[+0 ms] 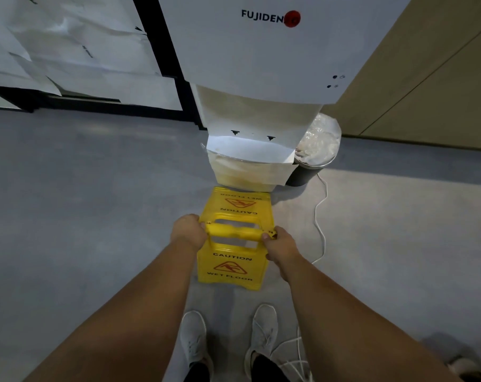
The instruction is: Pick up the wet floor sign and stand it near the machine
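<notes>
Head view, the only one. My left hand (pixel 189 230) and right hand (pixel 281 245) are each wrapped around an end of the yellow top bar of the wet floor sign (pixel 233 260), fingers curled over it, thumbs on my side. The sign sits between my grips and straight below them, its two panels splayed, one leaning toward me, one away; feet look to be on the grey floor (pixel 96 188). Beyond my hands, just past the far panel, stands the white machine (pixel 261 64); the sign looks already near it. Judged handling: hollow moulded plastic, light, stiff, smooth but not slippery; the hinged panels may swing, so the top bar is the right hold. Count: one sign, two panels, one machine, one lined bin (pixel 313 155) beyond my right hand, one white cable (pixel 320 216) to its right, two shoes (pixel 228 340) below.
</notes>
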A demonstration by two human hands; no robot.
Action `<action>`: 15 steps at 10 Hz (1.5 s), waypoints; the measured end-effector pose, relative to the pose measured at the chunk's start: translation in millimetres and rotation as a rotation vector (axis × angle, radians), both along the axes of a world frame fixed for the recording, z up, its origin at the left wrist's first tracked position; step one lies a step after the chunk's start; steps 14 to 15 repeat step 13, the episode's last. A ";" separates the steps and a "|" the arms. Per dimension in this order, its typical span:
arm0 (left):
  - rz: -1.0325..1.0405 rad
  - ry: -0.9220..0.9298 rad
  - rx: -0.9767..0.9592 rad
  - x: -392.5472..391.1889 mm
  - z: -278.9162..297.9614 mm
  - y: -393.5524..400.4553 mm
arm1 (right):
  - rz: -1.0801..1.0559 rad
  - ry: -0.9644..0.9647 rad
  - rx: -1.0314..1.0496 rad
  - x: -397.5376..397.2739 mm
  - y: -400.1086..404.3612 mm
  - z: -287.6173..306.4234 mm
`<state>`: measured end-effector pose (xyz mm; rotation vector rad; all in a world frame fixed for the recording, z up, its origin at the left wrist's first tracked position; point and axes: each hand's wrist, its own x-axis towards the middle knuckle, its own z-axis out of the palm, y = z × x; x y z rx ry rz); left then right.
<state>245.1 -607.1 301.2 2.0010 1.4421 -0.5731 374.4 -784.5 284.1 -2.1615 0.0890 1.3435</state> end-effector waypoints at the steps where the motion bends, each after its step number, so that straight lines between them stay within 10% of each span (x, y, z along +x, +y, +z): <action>1: -0.012 -0.001 -0.011 -0.6 1.1 0.6 | 0.002 -0.006 -0.009 -1.2 -0.1 -0.8; 15: -0.173 -0.093 -0.072 9.4 127.9 18.9 | 0.282 -0.348 -0.011 14.8 35.2 137.1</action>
